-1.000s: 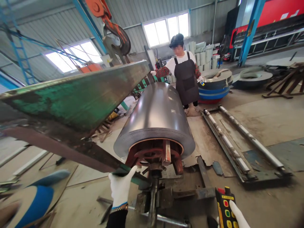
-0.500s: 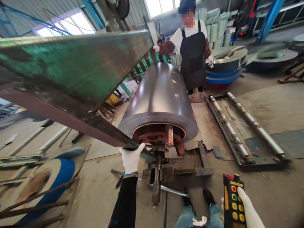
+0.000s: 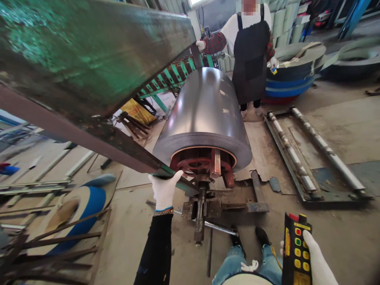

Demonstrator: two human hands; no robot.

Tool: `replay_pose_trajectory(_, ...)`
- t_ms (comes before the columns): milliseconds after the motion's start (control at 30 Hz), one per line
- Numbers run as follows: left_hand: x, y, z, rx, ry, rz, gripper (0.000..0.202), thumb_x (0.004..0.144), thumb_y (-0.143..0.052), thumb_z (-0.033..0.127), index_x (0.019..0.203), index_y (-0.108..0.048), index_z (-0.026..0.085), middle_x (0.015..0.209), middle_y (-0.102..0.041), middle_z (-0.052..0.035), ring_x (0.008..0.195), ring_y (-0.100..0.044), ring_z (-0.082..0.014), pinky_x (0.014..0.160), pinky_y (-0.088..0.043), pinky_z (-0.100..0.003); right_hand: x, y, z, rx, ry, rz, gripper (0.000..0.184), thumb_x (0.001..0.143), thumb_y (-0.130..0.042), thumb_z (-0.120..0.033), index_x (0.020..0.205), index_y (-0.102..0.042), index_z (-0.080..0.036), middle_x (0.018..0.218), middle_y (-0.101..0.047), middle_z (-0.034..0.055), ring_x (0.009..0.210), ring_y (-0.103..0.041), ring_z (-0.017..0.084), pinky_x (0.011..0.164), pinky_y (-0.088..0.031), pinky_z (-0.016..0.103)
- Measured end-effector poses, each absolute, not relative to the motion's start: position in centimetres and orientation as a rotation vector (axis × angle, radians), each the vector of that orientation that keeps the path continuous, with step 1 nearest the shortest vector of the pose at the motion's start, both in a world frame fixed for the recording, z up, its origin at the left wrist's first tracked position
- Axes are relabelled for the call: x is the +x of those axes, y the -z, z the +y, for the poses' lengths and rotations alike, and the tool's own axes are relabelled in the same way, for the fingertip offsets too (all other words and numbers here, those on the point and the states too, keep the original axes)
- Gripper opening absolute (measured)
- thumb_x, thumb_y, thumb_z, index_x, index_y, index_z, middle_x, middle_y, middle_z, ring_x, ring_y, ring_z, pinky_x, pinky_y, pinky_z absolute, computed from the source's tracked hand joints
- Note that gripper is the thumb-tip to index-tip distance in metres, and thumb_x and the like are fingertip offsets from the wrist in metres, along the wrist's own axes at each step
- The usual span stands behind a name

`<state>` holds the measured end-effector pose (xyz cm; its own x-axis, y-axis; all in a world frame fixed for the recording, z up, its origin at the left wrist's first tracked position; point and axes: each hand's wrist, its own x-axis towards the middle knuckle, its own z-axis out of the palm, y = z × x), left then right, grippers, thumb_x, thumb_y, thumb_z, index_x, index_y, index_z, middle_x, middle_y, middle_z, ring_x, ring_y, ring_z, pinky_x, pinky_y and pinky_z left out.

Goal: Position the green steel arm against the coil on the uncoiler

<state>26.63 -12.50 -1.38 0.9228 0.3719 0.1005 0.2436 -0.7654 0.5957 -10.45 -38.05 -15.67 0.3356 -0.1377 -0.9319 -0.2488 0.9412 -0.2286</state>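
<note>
My left hand (image 3: 165, 190), in a white glove, is wrapped round the lower steel bar (image 3: 124, 152) of a big green lifting frame (image 3: 97, 59). That bar runs down to the shaft (image 3: 200, 221) at the near end of a dark sheet-metal coil (image 3: 204, 107). A red expanding hub (image 3: 197, 163) sits inside the coil's core. At the lower right my right hand (image 3: 319, 255), gloved too, holds a black remote control (image 3: 297, 253) with red, green and yellow buttons. Its thumb rests along the button side; the other fingers are mostly hidden behind.
A co-worker in a dark apron (image 3: 249, 63) stands beyond the coil, one gloved hand (image 3: 201, 46) at the frame's far end. To the right lies a roller stand (image 3: 308, 158). Steel strips and a blue-edged coil (image 3: 89, 213) lie left. A metal rod (image 3: 221, 228) crosses near my feet.
My view has tipped down and shifted left, so the coil and co-worker appear higher and farther right. The green frame looks larger. Both hands keep their holds.
</note>
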Motion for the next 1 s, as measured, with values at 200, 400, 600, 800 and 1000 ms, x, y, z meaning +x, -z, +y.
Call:
replay_pose_trajectory(200,26.0,1.1,-12.4,2.498,-0.269,0.476,0.101,0.052,-0.085,0.067,0.127,-0.042,0.015,0.124,-0.064,-0.0199,0.121,-0.06,-0.0433,0.106,-0.046,-0.059,-10.2,15.7,-37.3,-0.354,-0.071,1.264,0.052,0.078,-0.074,-0.06,0.104,-0.066,-0.016,0.076,-0.077,0.0118,0.062,-0.071,0.029,0.052,-0.06,0.04)
replay_pose_trajectory(400,26.2,1.2,-12.1,2.447,-0.328,0.387,0.096,0.05,-0.086,0.069,0.12,-0.043,0.02,0.12,-0.065,-0.0127,0.116,-0.063,-0.0377,0.106,-0.047,-0.058,-10.1,14.8,-36.6,-0.367,-0.067,1.27,0.058,0.076,-0.075,-0.059,0.113,-0.065,-0.015,0.077,-0.077,0.0115,0.065,-0.072,0.032,0.061,-0.064,0.047)
replay_pose_trajectory(600,26.5,0.9,-12.3,2.437,-0.34,0.394,0.096,0.047,-0.087,0.068,0.117,-0.042,0.019,0.118,-0.065,-0.0143,0.116,-0.063,-0.0372,0.104,-0.05,-0.054,-10.9,14.6,-36.2,-0.351,-0.031,1.339,0.052,0.074,-0.077,-0.058,0.107,-0.069,-0.019,0.074,-0.077,0.0106,0.067,-0.073,0.034,0.053,-0.063,0.042)
replay_pose_trajectory(800,26.2,0.1,-12.2,2.475,-0.261,0.441,0.099,0.051,-0.084,0.072,0.123,-0.042,0.018,0.121,-0.065,-0.0174,0.118,-0.062,-0.0417,0.105,-0.047,-0.059,-11.6,13.4,-35.7,-0.242,-0.071,1.283,0.065,0.07,-0.079,-0.062,0.107,-0.068,-0.01,0.078,-0.076,0.0169,0.064,-0.07,0.035,0.054,-0.061,0.046)
replay_pose_trajectory(1000,25.4,-0.9,-12.7,2.444,-0.263,0.474,0.114,0.047,-0.08,0.081,0.132,-0.039,0.017,0.129,-0.061,-0.0215,0.122,-0.058,-0.0466,0.106,-0.045,-0.063,-12.9,13.5,-34.1,-0.071,0.071,1.292,0.062,0.07,-0.081,-0.056,0.113,-0.066,-0.014,0.085,-0.078,0.016,0.079,-0.074,0.037,0.064,-0.066,0.047)
